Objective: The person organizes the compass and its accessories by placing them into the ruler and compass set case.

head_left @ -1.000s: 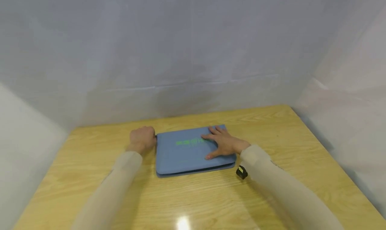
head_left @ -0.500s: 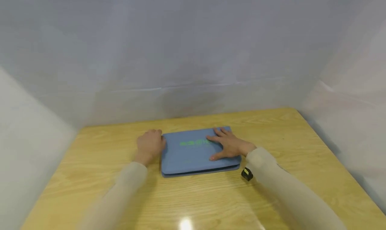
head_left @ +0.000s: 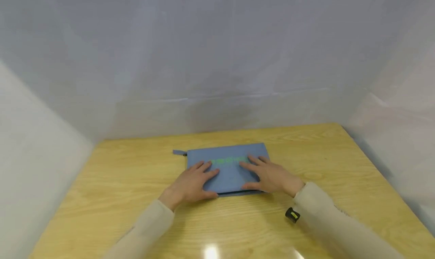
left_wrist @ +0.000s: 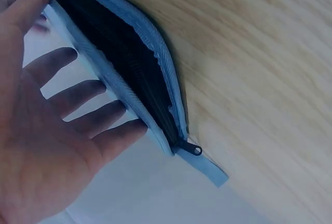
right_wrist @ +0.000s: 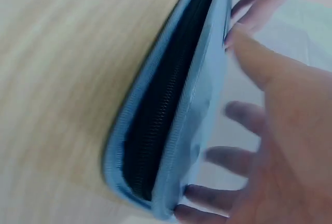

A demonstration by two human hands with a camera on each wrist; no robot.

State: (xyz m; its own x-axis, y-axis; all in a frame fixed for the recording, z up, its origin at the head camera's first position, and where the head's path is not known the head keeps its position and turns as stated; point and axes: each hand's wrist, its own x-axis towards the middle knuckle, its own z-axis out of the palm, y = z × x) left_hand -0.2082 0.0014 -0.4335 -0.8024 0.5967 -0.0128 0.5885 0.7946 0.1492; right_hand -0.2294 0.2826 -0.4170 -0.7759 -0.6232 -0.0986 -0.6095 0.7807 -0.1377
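Note:
A blue zip pouch (head_left: 227, 178) with green lettering lies flat on the wooden table. Its zipper gapes along the near edge, and both wrist views show the dark inside (left_wrist: 119, 53). The zipper pull (left_wrist: 191, 148) sits at the far left corner beside a blue fabric tab (head_left: 179, 152). My left hand (head_left: 194, 182) rests on the pouch's left front part, fingers spread. On the right part lies my right hand (head_left: 273, 176), also with fingers spread and the thumb near the front edge. Neither hand grips anything. The palms hide the front corners in the head view.
The wooden table (head_left: 136, 168) extends around the pouch. Grey-white sheeting (head_left: 217, 62) hangs behind it and at both sides. A small black device (head_left: 292, 215) with a yellow mark is by the right sleeve.
My left hand has left the far left corner, uncurled, and moved nearer onto the pouch. The fabric tab there now shows. My right hand has slid slightly toward the front edge.

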